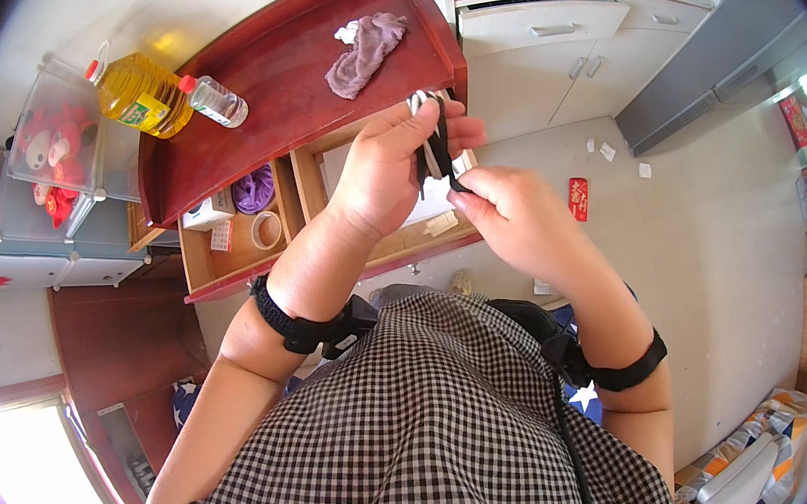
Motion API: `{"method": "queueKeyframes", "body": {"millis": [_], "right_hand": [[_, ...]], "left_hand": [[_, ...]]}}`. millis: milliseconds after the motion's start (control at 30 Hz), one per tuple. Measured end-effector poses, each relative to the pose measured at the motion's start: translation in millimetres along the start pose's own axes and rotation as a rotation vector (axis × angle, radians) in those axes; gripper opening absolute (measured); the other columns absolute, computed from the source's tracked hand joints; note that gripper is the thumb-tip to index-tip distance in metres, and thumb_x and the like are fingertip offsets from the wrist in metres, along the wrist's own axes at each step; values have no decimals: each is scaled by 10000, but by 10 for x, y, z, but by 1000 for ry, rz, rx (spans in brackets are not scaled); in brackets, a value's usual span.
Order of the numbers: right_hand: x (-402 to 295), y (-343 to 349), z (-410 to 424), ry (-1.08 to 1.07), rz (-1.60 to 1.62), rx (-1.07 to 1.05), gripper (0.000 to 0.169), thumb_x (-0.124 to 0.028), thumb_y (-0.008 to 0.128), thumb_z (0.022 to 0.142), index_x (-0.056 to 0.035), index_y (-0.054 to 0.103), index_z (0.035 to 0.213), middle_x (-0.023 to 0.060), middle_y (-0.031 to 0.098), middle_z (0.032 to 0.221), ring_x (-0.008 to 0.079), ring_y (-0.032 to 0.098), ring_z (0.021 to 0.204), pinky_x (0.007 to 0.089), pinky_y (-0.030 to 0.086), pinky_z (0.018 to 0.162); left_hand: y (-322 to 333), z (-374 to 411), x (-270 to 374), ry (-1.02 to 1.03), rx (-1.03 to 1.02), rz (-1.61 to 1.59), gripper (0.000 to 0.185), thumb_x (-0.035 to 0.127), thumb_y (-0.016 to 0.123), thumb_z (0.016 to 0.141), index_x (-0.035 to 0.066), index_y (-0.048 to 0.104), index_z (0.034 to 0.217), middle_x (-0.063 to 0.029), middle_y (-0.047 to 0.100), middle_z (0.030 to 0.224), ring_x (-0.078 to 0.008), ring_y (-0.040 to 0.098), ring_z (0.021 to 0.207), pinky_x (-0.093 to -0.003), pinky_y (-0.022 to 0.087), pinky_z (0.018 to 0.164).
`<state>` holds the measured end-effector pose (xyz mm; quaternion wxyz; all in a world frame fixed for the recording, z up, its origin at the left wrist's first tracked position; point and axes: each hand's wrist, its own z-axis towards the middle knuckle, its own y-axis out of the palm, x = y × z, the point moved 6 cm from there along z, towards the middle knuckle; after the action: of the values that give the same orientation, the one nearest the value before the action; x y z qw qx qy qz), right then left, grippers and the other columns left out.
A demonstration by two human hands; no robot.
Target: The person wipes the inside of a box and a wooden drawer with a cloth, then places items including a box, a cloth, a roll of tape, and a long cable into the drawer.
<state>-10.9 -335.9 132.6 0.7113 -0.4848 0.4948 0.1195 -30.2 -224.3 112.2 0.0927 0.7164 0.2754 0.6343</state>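
My left hand [392,156] holds a looped bundle of white and black cord [438,143], with the thumb pressed across the strands. Between thumb and forefinger, my right hand [504,204] pinches the lower part of the black strand. Both hands are over a pulled-out wooden drawer [319,196] of a red cabinet. A pale, blocky item [442,223] lies at that drawer's front. Part of the drawer's inside is hidden behind my hands.
The red cabinet top [284,56] bears a crumpled purple cloth [369,55], a large oil bottle [143,95] and a smaller clear bottle [216,102]. Left, a second open drawer [205,269] contains a tape roll [266,230] and a purple bag [254,190]. A red packet [578,199] lies on the floor.
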Motion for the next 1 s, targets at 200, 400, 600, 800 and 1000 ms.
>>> {"method": "queueKeyframes", "body": {"millis": [200,400,600,800,1000], "right_hand": [[-58,-157,-8,-91,71,90,103,-74,537,774,18,552,819,84,497,570,137,440,497,270,354,477],[40,-164,-10,93,323,184,163,-123,560,754,28,573,812,118,555,632,188,530,555,290,401,521],[3,-203,-8,177,435,99,163,-116,573,751,39,585,802,55,558,618,100,507,565,245,394,510],[-43,-409,-10,113,274,22,167,-111,623,722,15,608,830,59,593,678,92,532,622,234,425,580],[5,-321,37,-63,576,19,146,-117,600,762,-4,582,851,17,576,736,102,531,666,232,420,617]], "left_hand": [[108,-54,-85,-166,-128,-79,413,321,342,899,-49,467,1032,-166,549,998,-226,536,922,-332,422,826],[225,-121,-49,-55,-207,-120,434,365,370,889,-28,463,1048,-136,535,1021,-190,508,957,-316,393,856],[296,-190,-115,-70,-336,-28,411,371,391,883,-13,504,979,-107,550,932,-151,512,881,-280,395,795],[349,-345,-104,-212,-513,369,247,121,521,803,-42,514,989,-80,581,764,-119,533,659,-213,425,616],[288,-360,-67,-321,-493,213,254,105,521,757,-68,530,944,-70,529,620,-100,465,512,-230,448,579]]}}
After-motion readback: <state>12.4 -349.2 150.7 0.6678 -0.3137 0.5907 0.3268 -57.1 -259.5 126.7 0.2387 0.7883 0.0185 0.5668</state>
